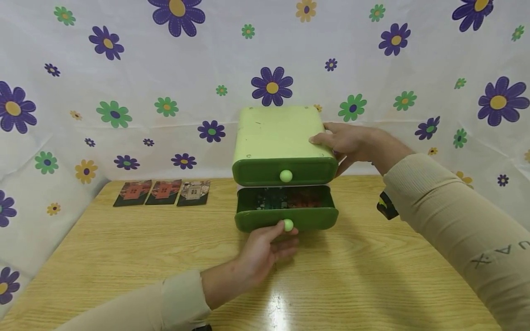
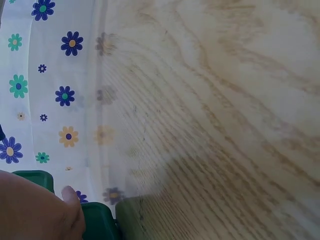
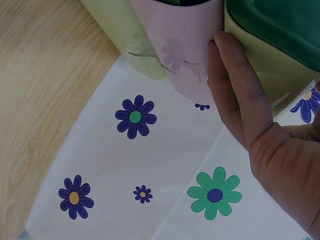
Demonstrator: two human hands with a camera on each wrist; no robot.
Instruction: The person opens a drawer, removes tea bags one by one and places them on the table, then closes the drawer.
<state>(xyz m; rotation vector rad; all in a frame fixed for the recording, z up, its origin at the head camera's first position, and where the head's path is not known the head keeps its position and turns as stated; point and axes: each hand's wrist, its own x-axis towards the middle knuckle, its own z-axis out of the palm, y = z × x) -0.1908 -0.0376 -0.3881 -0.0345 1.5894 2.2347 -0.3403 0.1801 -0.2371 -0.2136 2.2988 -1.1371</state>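
Note:
A small chest of drawers (image 1: pixel 281 131) stands on the table, with a pale yellow-green top tier, a pink tier (image 3: pixel 175 55) beneath it and a light green one (image 3: pixel 142 60) lowest. The green drawer (image 1: pixel 265 219) below the top one is pulled out. Inside it lie dark blue-green and reddish patterned pieces (image 1: pixel 304 198), too dim to identify. My left hand (image 1: pixel 261 253) pinches that drawer's round light-green knob (image 1: pixel 288 225). My right hand (image 1: pixel 348 140) grips the top tier's right side, thumb on top and fingers down the side. The top drawer (image 1: pixel 256 172) is closed.
Three dark-edged cards (image 1: pixel 163 191) with house pictures lie in a row at the table's back left. A black and yellow object (image 1: pixel 387 205) sits partly behind the right sleeve. The flowered cloth (image 1: pixel 198 87) hangs behind the wooden table (image 1: pixel 157 248).

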